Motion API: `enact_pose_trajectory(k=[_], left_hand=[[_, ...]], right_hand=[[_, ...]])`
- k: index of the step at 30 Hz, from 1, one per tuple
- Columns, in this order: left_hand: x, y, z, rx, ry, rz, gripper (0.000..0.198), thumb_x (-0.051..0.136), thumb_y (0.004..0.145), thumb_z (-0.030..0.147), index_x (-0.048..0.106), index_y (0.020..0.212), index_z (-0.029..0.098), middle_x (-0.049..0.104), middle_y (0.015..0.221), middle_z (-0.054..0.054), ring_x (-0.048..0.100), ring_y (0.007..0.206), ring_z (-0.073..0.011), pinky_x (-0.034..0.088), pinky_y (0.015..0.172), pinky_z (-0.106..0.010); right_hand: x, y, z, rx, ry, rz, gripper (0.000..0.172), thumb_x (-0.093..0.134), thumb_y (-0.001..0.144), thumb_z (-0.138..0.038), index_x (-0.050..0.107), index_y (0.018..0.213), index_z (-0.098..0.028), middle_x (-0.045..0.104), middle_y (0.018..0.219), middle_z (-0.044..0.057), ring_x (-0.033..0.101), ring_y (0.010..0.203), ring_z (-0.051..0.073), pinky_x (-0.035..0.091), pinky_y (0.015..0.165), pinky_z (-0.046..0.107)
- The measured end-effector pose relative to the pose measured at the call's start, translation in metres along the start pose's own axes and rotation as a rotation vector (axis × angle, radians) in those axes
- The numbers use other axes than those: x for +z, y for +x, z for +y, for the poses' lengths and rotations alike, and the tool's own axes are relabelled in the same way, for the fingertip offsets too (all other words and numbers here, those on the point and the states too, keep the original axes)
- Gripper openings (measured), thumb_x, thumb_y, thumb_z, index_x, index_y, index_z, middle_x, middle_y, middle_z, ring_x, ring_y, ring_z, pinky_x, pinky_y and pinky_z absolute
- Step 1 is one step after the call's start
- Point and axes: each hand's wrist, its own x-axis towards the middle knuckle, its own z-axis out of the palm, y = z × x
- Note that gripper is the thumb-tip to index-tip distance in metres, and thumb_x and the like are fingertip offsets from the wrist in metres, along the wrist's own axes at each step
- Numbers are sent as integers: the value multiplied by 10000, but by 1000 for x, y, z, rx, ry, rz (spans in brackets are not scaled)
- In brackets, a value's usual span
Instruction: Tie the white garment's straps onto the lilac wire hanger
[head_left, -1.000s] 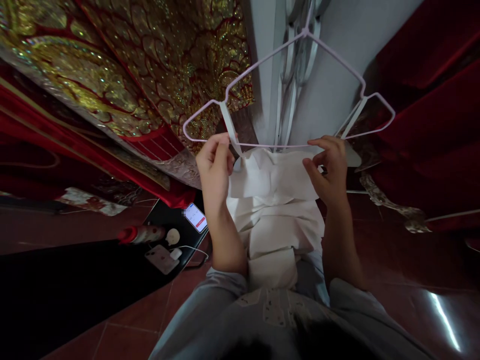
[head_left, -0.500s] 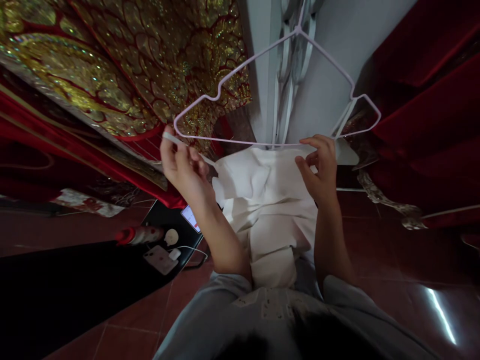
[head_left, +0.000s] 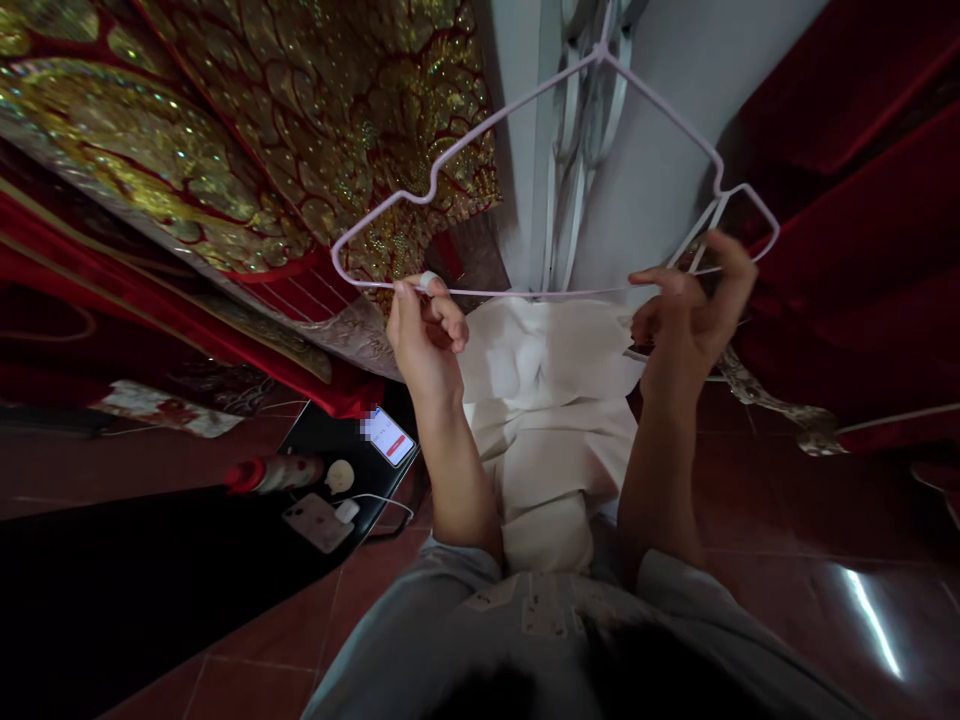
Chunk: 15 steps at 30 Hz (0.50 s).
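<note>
A pale lilac wire hanger (head_left: 517, 112) hangs in front of me. Below it droops a white garment (head_left: 551, 400) with thin white straps. My left hand (head_left: 424, 335) is closed, pinching one strap against the hanger's bottom bar near its left end. My right hand (head_left: 694, 305) is raised at the hanger's right notch, its fingers curled round the other strap (head_left: 709, 222), which still runs over the hanger there.
A gold-sequinned red dress (head_left: 247, 130) hangs at the left and dark red velvet cloth (head_left: 862, 200) at the right. A black table (head_left: 112, 570) at lower left holds a lit phone (head_left: 388, 436), a second phone (head_left: 319, 520), a charger and a red-capped bottle (head_left: 274, 472).
My left hand swung out to the left with the freed strap, then came back to the hanger's bottom bar. My right hand moved from the garment's top edge up to the right strap.
</note>
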Motion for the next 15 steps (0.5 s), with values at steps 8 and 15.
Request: enact_pose_trajectory(k=[8,15], left_hand=[[-13,4,-8,18,50,-71,547,696,1217,656,662,871,233,468,599,36,370,431,-113,259,437,-276],[-9,-2,-9,23,62,-71,535,672,1217,682,640,911,245,416,579,65,306,399,-103,237,413,-261]], right_hand=[[-15,49,-3,225,124,-20,366,979,893,-568,803,952,-252,515,571,-65,326,416,77,75,398,285],[-42,80,28,100,125,211,540,717,1024,-754,782,1396,-368,645,890,6,290,518,106,206,477,307]])
